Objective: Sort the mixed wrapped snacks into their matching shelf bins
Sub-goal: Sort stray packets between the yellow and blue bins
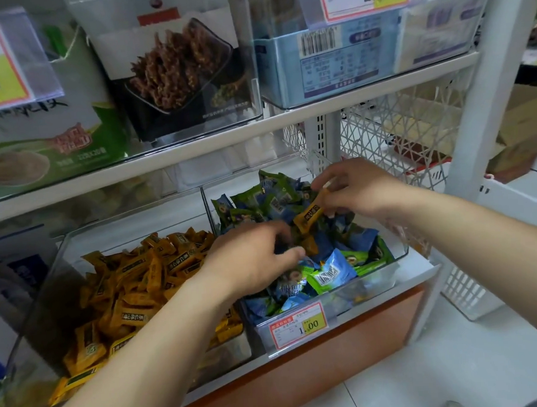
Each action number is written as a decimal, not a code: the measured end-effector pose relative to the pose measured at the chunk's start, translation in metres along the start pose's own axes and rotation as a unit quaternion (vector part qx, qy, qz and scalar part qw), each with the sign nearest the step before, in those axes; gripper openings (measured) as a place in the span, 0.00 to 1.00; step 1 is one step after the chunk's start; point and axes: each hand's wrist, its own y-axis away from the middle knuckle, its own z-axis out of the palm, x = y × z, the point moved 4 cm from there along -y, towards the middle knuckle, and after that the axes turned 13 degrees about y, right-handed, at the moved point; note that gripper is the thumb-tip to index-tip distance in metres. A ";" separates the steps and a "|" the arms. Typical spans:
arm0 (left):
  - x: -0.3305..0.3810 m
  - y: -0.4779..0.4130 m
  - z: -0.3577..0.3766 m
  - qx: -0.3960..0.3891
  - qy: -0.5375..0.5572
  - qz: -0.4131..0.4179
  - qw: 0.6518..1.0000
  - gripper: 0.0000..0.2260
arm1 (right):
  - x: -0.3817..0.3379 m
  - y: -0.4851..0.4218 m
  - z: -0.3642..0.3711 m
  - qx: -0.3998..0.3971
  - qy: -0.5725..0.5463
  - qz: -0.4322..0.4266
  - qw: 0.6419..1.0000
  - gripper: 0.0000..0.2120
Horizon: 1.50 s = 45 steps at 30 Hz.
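Two clear bins stand side by side on the lower shelf. The left bin (43,276) is piled with yellow wrapped snacks (132,276). The right bin (377,278) holds blue and green wrapped snacks (329,272). My right hand (358,187) hovers over the back of the right bin, pinching one yellow snack (311,214) between thumb and fingers. My left hand (252,258) reaches into the same bin from the left, fingers curled down among the blue packets with an orange wrapper (310,245) at its fingertips; whether it grips anything is hidden.
A price tag (298,325) hangs on the right bin's front. The upper shelf (225,142) carries clear bins with snack boxes close above my hands. A white upright post (476,109) and white lattice baskets (399,137) stand to the right. Cardboard boxes lie on the floor beyond.
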 end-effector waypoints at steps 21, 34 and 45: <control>-0.029 0.000 -0.026 0.093 0.134 -0.029 0.986 0.15 | 0.006 -0.003 0.051 -0.119 0.253 -0.034 0.960 0.10; -0.030 0.003 -0.028 0.135 0.200 -0.013 0.970 0.22 | -0.003 -0.003 0.044 -0.055 0.176 -0.020 0.983 0.11; 0.002 0.007 -0.026 0.129 0.538 0.016 0.833 0.07 | -0.045 0.018 0.020 -0.028 -0.289 -0.052 0.956 0.06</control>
